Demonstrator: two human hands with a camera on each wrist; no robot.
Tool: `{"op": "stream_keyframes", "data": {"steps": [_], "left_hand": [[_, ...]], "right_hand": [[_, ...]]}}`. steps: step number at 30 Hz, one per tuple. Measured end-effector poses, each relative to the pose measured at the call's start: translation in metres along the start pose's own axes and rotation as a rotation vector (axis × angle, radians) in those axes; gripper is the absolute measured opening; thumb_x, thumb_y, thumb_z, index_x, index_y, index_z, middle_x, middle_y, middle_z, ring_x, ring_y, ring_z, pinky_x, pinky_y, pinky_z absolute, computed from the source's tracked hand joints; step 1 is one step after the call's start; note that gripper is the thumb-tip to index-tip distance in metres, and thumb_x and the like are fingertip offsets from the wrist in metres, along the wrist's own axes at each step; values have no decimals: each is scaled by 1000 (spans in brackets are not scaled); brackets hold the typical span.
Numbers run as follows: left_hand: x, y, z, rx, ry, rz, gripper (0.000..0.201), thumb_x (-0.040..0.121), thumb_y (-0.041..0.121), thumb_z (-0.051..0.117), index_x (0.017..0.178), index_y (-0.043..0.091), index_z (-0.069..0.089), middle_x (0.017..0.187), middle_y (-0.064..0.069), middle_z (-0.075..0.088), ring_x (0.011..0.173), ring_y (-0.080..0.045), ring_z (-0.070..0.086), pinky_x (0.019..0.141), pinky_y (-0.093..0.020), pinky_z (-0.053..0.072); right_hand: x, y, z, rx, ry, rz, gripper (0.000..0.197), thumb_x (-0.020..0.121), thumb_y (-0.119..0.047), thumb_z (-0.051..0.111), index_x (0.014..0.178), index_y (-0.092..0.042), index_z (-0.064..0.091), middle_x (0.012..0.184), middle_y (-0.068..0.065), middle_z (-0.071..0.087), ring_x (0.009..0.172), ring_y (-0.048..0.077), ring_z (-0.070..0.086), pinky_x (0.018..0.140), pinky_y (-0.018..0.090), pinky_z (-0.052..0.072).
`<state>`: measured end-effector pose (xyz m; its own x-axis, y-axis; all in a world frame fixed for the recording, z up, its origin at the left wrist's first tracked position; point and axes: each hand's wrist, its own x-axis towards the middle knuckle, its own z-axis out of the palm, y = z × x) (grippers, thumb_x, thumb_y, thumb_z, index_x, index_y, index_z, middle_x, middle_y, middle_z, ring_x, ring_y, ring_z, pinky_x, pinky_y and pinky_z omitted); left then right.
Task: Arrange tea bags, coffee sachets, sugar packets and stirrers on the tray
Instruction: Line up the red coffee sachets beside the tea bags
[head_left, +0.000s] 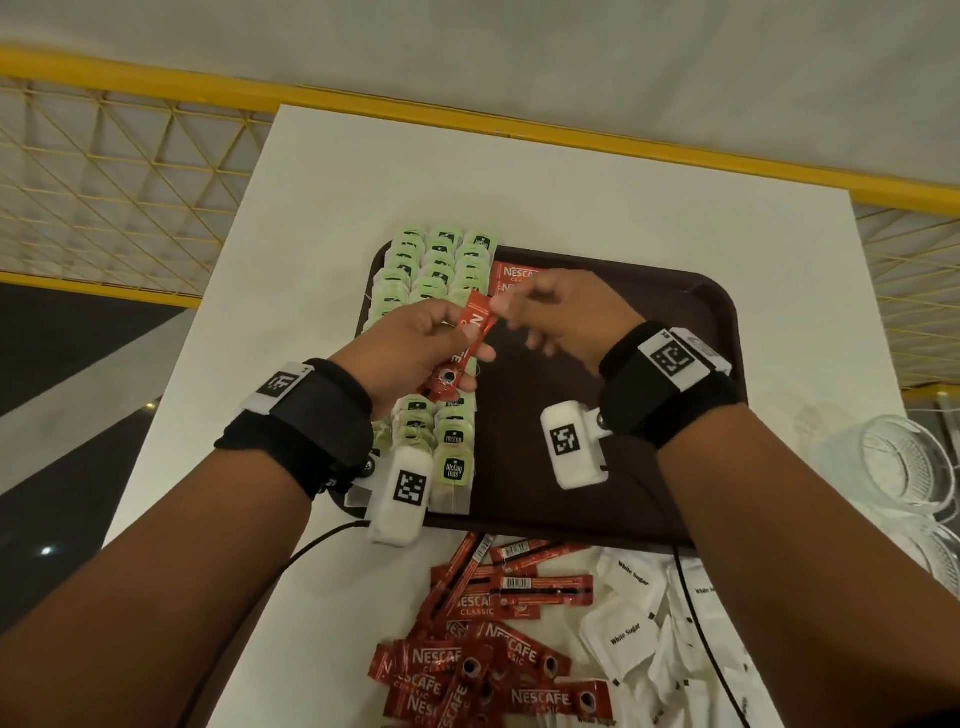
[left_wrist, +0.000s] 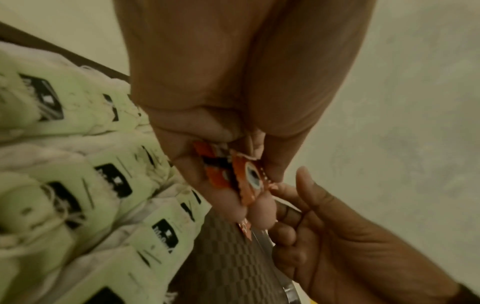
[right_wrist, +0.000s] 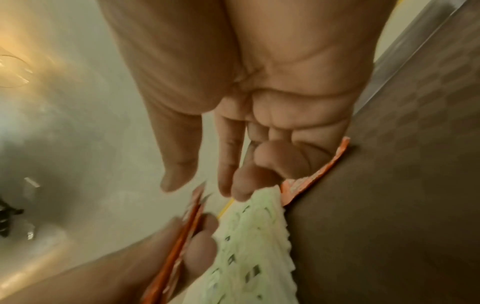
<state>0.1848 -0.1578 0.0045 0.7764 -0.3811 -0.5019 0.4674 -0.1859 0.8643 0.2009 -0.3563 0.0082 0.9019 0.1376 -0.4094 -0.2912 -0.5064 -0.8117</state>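
A white table (head_left: 519, 182) stands against a yellow railing (head_left: 156, 98) with a yellow wire mesh (head_left: 104, 171) below it, and on the table sits a dark brown tray (head_left: 675, 322). The tray's left side is filled with rows of green tea bags (head_left: 441, 260), and two red coffee sachets (head_left: 514, 278) lie flat at its far edge just beside them; the rest of the tray floor is bare. The left hand (head_left: 415, 353) hovers above the tea bags with its fingers curled round a small bundle of red sachets (head_left: 462, 348), tilted so their upper ends point away from the person. The right hand (head_left: 566, 317) meets it over the tray — its thumb and forefinger pinch the top end of one sachet in the bundle, while its other fingers hang loosely curled. Both wrists carry black straps with white marker blocks, and the left one's block (head_left: 402, 493) covers part of the nearest tea bags. On the table in front of the tray lies a loose heap of more red sachets (head_left: 483, 654), with white sugar packets (head_left: 634, 623) spread beside it to the right — a black cable (head_left: 696, 623) runs across them. Clear glassware (head_left: 904, 457) stands at the table's right edge.
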Motion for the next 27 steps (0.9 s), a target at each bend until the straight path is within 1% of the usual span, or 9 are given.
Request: {"op": "stream_keyframes", "data": {"steps": [2,6,8,12,15,18,21,24,27], "left_hand": [[1,1,3,42,10,27,22,99,25,55,115,9,59,98,-4,74,65,-13,67,54,-24,54],[0,1,5,75,21,50,17,97,24,59,107,11,60,96,-6,75,64,-13,67,52,-23,53],[0,0,6,63,63,92,14,95,23,62,103,12,59,93,-6,75,66,-15,68,54,-25,54],[2,0,11,144,233,199,15,100,31,53,104,16,54,101,-11,69,83,-20,63,71,-37,53],[4,0,19,199,268,200,18,104,34,43,105,17,48,93,-8,57,81,-19,53,70,-38,48],[4,2,25,159,272,226,15,104,33,43,106,19,49,96,-5,58,85,-18,56,75,-39,50],[4,2,24,124,303,238,24,101,33,50,111,11,50,86,-2,57,69,-11,52,60,-30,47],[4,-2,21,137,324,232,29,100,34,52,109,6,53,83,-3,55,68,-12,49,61,-29,45],[3,-7,19,92,341,151,27,105,29,40,110,6,52,87,-1,61,73,-13,53,63,-25,45]], "right_hand": [[-5,-4,5,45,-65,-55,16,87,-29,71,95,-16,67,78,-1,65,62,9,58,55,22,47],[-10,1,1,168,-2,-52,4,88,-13,69,88,-13,65,75,2,64,60,10,59,54,20,46],[-14,4,-3,246,7,-21,4,88,-13,69,88,-13,65,78,3,65,63,11,61,56,21,48],[-22,7,5,245,-109,55,14,86,-25,72,92,-13,67,84,3,69,71,12,64,62,22,51],[-23,6,22,227,-142,59,18,86,-29,72,95,-14,68,90,4,71,74,13,64,63,23,52],[-22,4,31,374,-72,47,7,88,-17,70,91,-11,66,82,6,69,68,12,64,60,23,49],[-22,2,32,536,-26,63,4,90,-9,66,89,-9,62,74,3,68,62,12,66,57,23,49],[-22,5,25,655,17,94,2,94,-8,60,92,-10,60,82,9,69,64,16,67,56,23,51],[-18,19,9,633,172,121,5,95,-10,59,100,-10,62,88,7,68,64,13,64,57,22,53]]}}
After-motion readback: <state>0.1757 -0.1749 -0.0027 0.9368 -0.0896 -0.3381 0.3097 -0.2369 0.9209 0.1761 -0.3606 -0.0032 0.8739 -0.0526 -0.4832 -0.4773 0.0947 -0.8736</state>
